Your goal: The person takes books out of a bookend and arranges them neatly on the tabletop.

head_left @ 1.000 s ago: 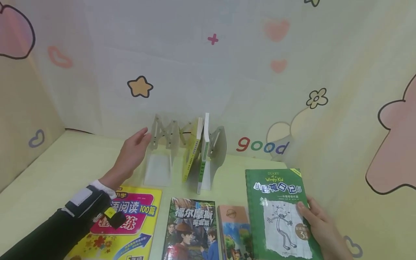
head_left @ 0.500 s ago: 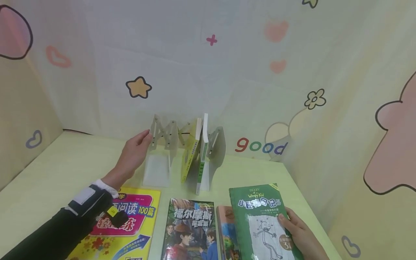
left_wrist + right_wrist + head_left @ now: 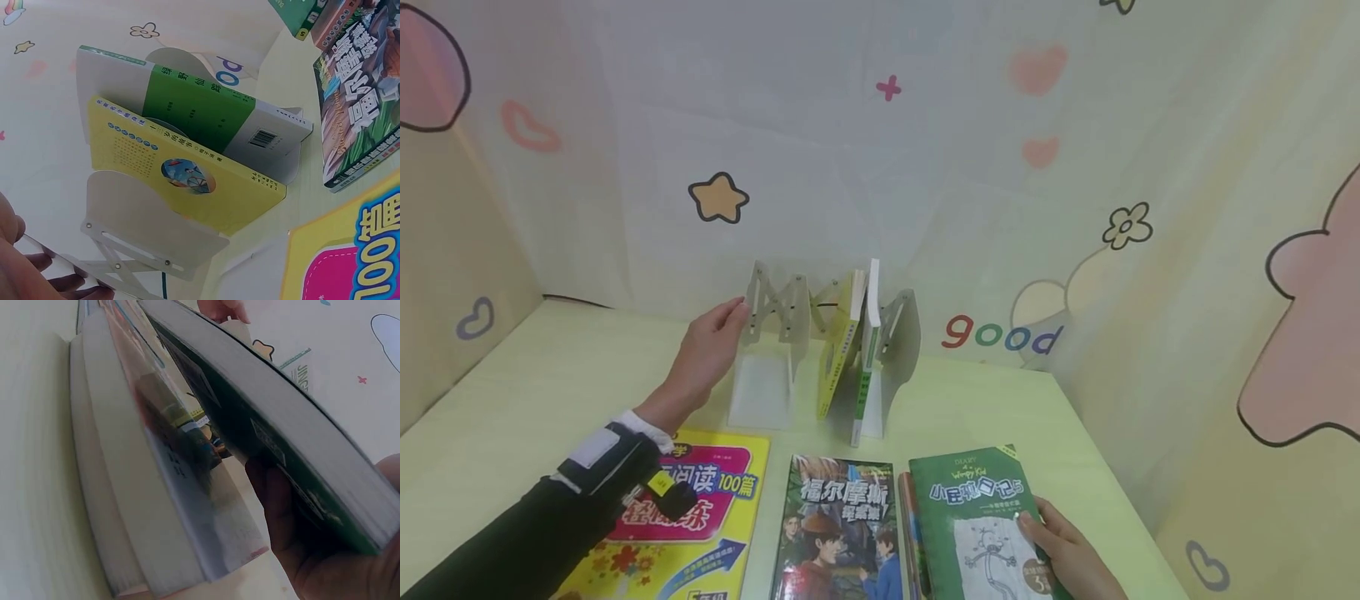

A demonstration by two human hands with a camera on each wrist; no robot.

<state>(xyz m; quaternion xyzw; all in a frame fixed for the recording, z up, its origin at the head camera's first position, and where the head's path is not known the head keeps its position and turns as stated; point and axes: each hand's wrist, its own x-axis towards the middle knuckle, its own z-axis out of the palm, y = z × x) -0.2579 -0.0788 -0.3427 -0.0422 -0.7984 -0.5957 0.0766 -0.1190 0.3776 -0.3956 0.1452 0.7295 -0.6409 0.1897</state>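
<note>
My left hand (image 3: 707,350) grips the left edge of a pale expandable bookend (image 3: 793,304); in the left wrist view its fingers (image 3: 75,287) show behind the panel. Two books stand tilted inside the bookend: a yellow one (image 3: 841,358) and a white-and-green one (image 3: 868,358). My right hand (image 3: 1067,550) holds a green "Diary of a Wimpy Kid" book (image 3: 955,475) by its right side, thumb on the cover. That book is raised at a slant above a stack of books (image 3: 125,456), as the right wrist view shows. In the head view it covers most of them.
A detective comic-style book (image 3: 842,533) lies at the front middle. Left of it a large yellow workbook (image 3: 730,533) lies partly under my left forearm. The pale yellow table (image 3: 985,408) meets a printed cloth backdrop (image 3: 820,125) behind the bookend.
My right hand has brought the green book left and down, over the orange-topped book. The left hand's fingers have drawn together at the bookend's edge, while the bookend stays in place.
</note>
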